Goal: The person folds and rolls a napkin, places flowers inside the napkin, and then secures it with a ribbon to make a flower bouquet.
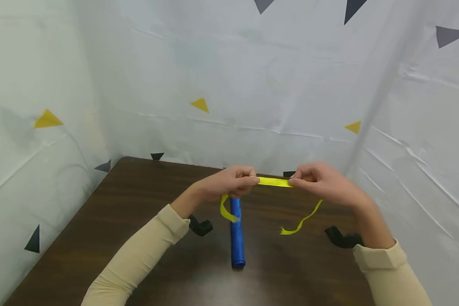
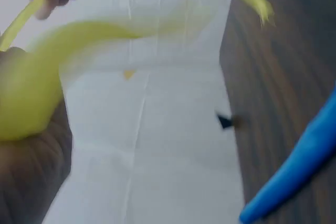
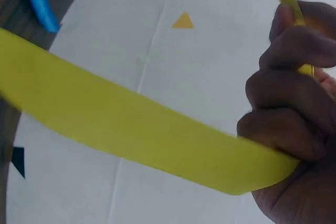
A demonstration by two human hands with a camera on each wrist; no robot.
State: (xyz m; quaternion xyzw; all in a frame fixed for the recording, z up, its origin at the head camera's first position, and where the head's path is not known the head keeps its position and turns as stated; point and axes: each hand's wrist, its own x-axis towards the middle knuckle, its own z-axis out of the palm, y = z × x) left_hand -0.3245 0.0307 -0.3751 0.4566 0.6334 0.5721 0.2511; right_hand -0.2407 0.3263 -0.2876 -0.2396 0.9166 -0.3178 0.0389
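Observation:
Between my two hands a yellow ribbon point(image 1: 274, 182) is stretched level above the table. My left hand point(image 1: 229, 182) pinches it between thumb and curled fingers, and one loose end hangs below that hand. With thumb and fingers my right hand point(image 1: 325, 182) pinches the other side, its loose end dangling and curling toward the middle. In the right wrist view the ribbon point(image 3: 142, 124) runs out of the curled fingers point(image 3: 289, 93). A blue rolled cloth or sheet point(image 1: 237, 238) lies lengthwise on the table beneath the ribbon. The left wrist view shows the ribbon blurred.
The dark wooden table point(image 1: 137, 191) stands against white sheeting point(image 1: 252, 85) marked with yellow and dark triangles. A black bent piece point(image 1: 202, 227) lies near my left forearm. Another black bent piece point(image 1: 342, 238) lies by my right wrist.

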